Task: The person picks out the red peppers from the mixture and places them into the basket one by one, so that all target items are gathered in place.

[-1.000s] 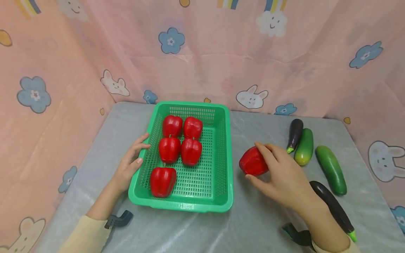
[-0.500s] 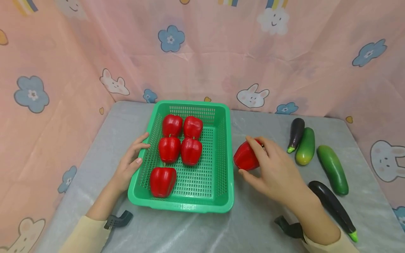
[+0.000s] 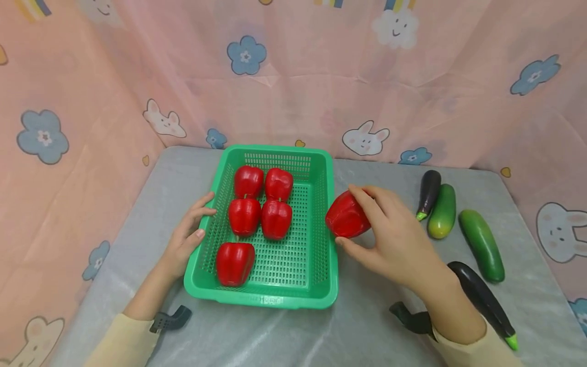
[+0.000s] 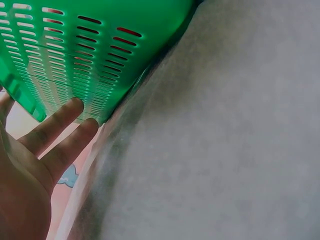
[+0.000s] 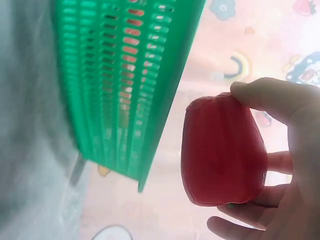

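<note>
My right hand [image 3: 394,237] grips a red bell pepper [image 3: 347,215] between thumb and fingers. In the head view the pepper overlaps the right rim of the green plastic basket [image 3: 270,300]. The right wrist view shows this bell pepper [image 5: 222,150] raised beside the basket's slotted side wall [image 5: 110,90]. Several more red bell peppers [image 3: 244,216] lie inside the basket, grouped toward its left half. On the basket's left side rests my left hand [image 3: 185,239], fingers relaxed against the rim and outer wall; two straight fingers [image 4: 62,145] show along the slotted wall in the left wrist view.
Right of the basket lie a small eggplant [image 3: 429,191], two green cucumber-like vegetables [image 3: 442,211] and a longer eggplant [image 3: 481,300] beside my right forearm. A grey cloth covers the table [image 3: 257,336]. Pink patterned curtain [image 3: 298,92] surrounds its back and sides.
My right hand has carried the bell pepper left and slightly farther back, from beside the basket to its right rim. The left hand stays at the basket's left side.
</note>
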The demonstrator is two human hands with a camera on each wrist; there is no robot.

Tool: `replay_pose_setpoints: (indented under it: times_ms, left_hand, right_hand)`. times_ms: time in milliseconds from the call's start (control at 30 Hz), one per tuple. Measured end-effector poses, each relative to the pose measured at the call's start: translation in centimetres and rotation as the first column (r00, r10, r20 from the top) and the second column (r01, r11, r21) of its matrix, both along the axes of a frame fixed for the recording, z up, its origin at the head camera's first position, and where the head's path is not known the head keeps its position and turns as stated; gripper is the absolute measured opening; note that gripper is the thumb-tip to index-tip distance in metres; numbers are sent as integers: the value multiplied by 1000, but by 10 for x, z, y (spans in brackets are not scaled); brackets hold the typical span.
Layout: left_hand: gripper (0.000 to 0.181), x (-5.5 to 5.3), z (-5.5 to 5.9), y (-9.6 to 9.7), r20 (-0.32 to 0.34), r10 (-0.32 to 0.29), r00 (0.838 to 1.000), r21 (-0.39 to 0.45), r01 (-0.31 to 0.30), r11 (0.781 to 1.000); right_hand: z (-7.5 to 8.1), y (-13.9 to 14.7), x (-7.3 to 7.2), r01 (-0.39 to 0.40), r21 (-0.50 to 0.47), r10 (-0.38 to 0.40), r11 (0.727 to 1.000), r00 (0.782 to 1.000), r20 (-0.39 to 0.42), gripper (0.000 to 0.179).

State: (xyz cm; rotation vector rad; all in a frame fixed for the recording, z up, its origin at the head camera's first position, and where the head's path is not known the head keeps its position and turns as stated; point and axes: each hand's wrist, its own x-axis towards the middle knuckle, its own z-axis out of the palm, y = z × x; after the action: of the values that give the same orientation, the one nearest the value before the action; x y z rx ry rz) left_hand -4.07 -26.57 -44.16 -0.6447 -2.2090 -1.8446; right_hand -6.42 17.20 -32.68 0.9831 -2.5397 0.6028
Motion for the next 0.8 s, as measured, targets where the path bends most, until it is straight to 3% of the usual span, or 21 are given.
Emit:
replay_pose_setpoints:
  times_ms: [800]
  left_hand:
    - [44, -1, -1, -1, 19, 2, 1000, 4, -2, 1000]
  right_hand:
    - [-2, -58, -18, -164, 34, 161, 986, 984, 81, 91]
